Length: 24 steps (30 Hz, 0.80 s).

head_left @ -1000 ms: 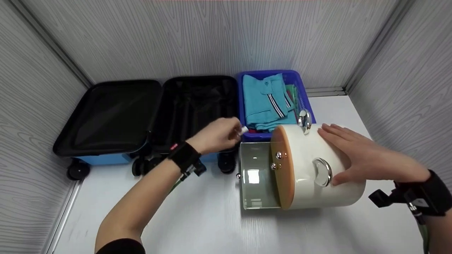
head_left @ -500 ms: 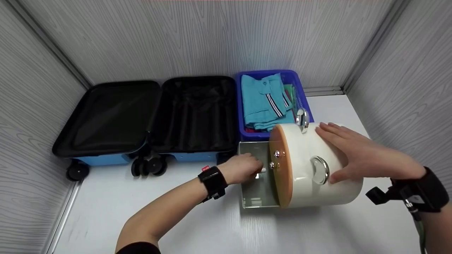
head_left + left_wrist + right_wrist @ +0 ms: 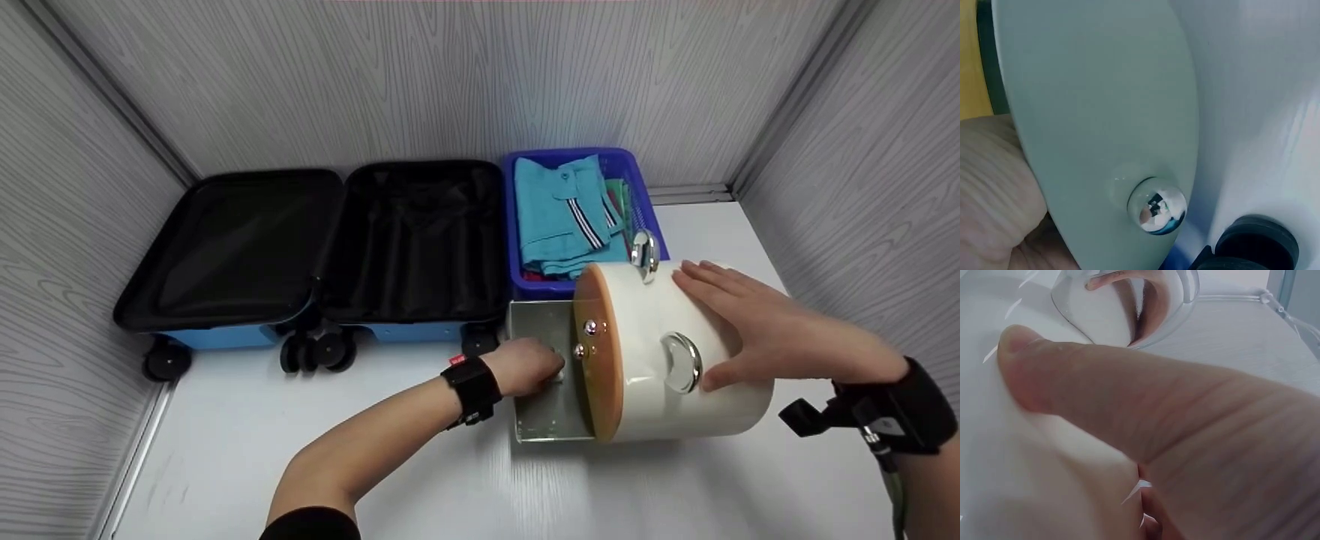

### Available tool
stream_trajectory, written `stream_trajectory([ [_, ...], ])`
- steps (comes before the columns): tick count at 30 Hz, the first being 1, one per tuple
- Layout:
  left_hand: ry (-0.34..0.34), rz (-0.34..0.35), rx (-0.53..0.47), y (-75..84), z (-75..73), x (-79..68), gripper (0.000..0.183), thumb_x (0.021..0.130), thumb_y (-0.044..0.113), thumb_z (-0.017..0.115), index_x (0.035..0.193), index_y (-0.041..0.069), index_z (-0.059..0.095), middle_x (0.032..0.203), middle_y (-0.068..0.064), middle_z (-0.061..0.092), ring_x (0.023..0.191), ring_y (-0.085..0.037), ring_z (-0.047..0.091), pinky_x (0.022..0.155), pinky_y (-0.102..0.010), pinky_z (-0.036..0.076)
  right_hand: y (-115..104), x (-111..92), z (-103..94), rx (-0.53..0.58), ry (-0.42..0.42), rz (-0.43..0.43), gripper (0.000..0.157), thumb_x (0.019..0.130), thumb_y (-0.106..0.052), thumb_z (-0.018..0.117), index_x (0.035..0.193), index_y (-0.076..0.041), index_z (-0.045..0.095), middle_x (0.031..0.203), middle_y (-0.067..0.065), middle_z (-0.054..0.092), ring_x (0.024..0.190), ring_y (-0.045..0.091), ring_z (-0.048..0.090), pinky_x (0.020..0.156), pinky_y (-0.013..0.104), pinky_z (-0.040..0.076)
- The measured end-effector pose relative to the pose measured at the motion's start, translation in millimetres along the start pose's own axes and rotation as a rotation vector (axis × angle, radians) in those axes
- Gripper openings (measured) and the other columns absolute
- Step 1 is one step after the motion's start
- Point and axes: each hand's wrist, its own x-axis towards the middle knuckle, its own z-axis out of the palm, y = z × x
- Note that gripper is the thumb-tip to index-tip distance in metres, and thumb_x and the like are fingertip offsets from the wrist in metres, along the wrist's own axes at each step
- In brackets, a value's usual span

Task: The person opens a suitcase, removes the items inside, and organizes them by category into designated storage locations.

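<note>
A glossy cream drum-shaped box (image 3: 645, 409) lies with its orange-rimmed face toward the left, chrome handles (image 3: 682, 364) on its curved side. From that face a greenish drawer (image 3: 536, 427) sticks out. My left hand (image 3: 525, 366) reaches into the drawer with curled fingers, pinching a small white piece (image 3: 557, 377) that is mostly hidden by them. In the left wrist view the hand (image 3: 996, 194) is behind the drawer's front panel (image 3: 1095, 101), which bears a round chrome knob (image 3: 1157, 205). My right hand (image 3: 772, 330) rests spread on the drum, its thumb (image 3: 1044, 377) lying straight on the cream surface.
An open suitcase with black lining (image 3: 420, 247) and blue shell lies at the left, its black wheels (image 3: 334, 351) facing me. Behind the drawer stands a blue basket (image 3: 512, 225) with folded turquoise clothing (image 3: 555, 217). Grey wood-patterned walls (image 3: 450, 82) enclose the table (image 3: 405, 480).
My left hand has moved from over the suitcase and basket edge, right and toward me into the drawer, carrying the small white piece. The right hand stays on the drum.
</note>
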Motion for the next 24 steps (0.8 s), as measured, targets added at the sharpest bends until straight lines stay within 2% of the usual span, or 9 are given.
stream_trajectory([
  [5, -0.052, -0.037, 0.042, 2.2, 2.0, 3.1, 0.002, 0.094, 0.014, 0.069, 0.095, 0.012, 0.068, 0.095, -0.007, 0.071, 0.086, -0.027, 0.069, 0.071, -0.041, 0.056, -0.8, 1.1, -0.6, -0.004, 0.001, 0.000, 0.132, 0.065, -0.060, 0.091, 0.166, -0.016, 0.017, 0.170, 0.011, 0.015, 0.154, 0.040, 0.011, 0.116, 0.068, 0.017],
  [8, -0.054, -0.047, 0.053, 2.1, 3.1, 1.7, 0.005, 0.093, 0.016, 0.070, 0.096, 0.013, 0.068, 0.097, -0.007, 0.070, 0.086, -0.026, 0.068, 0.067, -0.041, 0.056, -0.5, 2.2, -0.1, -0.005, 0.005, -0.011, 0.132, 0.065, -0.059, 0.091, 0.165, -0.015, 0.019, 0.170, 0.012, 0.016, 0.154, 0.040, 0.012, 0.116, 0.067, 0.017],
  [11, 0.013, -0.030, 0.046, 0.3, 0.6, -4.4, 0.010, 0.090, 0.022, 0.076, 0.096, 0.015, 0.071, 0.097, -0.004, 0.069, 0.088, -0.025, 0.066, 0.068, -0.040, 0.055, 0.0, 2.9, 0.4, -0.003, 0.004, -0.013, 0.131, 0.065, -0.060, 0.091, 0.165, -0.015, 0.019, 0.169, 0.012, 0.017, 0.154, 0.039, 0.012, 0.117, 0.067, 0.018],
  [15, 0.166, -0.029, -0.013, -3.6, -8.8, -17.8, 0.016, 0.089, 0.028, 0.078, 0.102, 0.018, 0.075, 0.102, 0.000, 0.070, 0.095, -0.021, 0.063, 0.078, -0.035, 0.053, 0.5, 1.6, 0.8, 0.008, 0.003, -0.009, 0.131, 0.065, -0.058, 0.092, 0.165, -0.017, 0.019, 0.169, 0.012, 0.017, 0.154, 0.038, 0.012, 0.117, 0.067, 0.018],
  [20, 0.326, -0.114, -0.154, -11.2, -18.7, -48.6, 0.018, 0.097, 0.025, 0.071, 0.112, 0.017, 0.074, 0.113, 0.001, 0.069, 0.108, -0.020, 0.062, 0.093, -0.034, 0.051, 2.6, -0.4, 1.4, 0.011, 0.027, -0.038, 0.129, 0.065, -0.054, 0.093, 0.164, -0.013, 0.022, 0.168, 0.015, 0.020, 0.154, 0.040, 0.013, 0.117, 0.065, 0.018],
  [24, 0.393, -0.230, -0.270, -18.9, -10.5, -77.1, 0.019, 0.098, 0.024, 0.070, 0.114, 0.015, 0.073, 0.115, 0.001, 0.068, 0.109, -0.019, 0.062, 0.093, -0.035, 0.052, 4.7, -0.5, 2.2, 0.011, 0.037, -0.051, 0.130, 0.065, -0.056, 0.092, 0.164, -0.010, 0.022, 0.167, 0.018, 0.021, 0.153, 0.042, 0.014, 0.117, 0.065, 0.017],
])
